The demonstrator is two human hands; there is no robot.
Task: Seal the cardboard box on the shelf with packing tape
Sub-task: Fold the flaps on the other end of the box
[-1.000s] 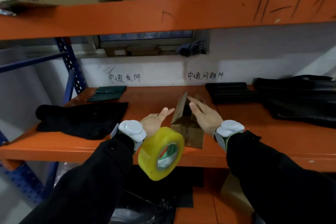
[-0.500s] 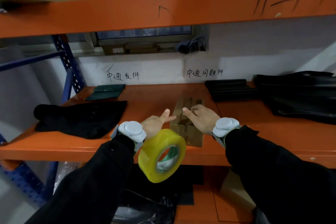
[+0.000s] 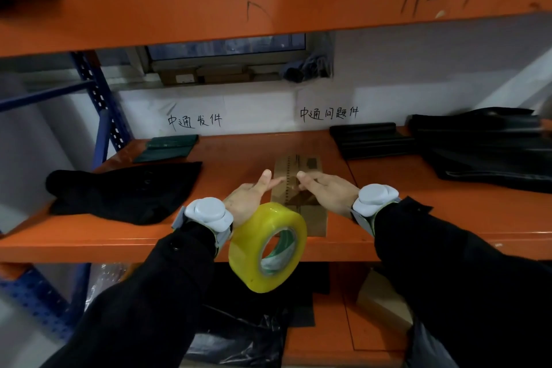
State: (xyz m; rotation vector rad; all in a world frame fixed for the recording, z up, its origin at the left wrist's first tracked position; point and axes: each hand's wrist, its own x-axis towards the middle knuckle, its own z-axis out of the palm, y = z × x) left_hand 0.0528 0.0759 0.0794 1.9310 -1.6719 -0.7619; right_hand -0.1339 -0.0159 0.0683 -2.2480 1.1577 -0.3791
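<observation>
I am seeing the box sitting on the orange shelf at the middle of my view, close to the front edge, its flaps lying down. Both hands are resting on its top. The left hand is coming in from 7 o'clock with fingers straight, tips touching the lid beside the centre seam. The right hand is coming in from 5 o'clock, fingers stretched flat and pressing the lid from the other side; neither hand is curling round anything that I can make out.

The yellow tape is hanging just below the left wrist, at 6 o'clock from the box, and covering part of the box's front face. How it is being held, I cannot tell.

A black cloth is lying at 9 o'clock, well apart from the box, with a green packet behind it at 10 o'clock. Black bags are piling up at 3 o'clock. The upper beam is crossing at 12 o'clock.
</observation>
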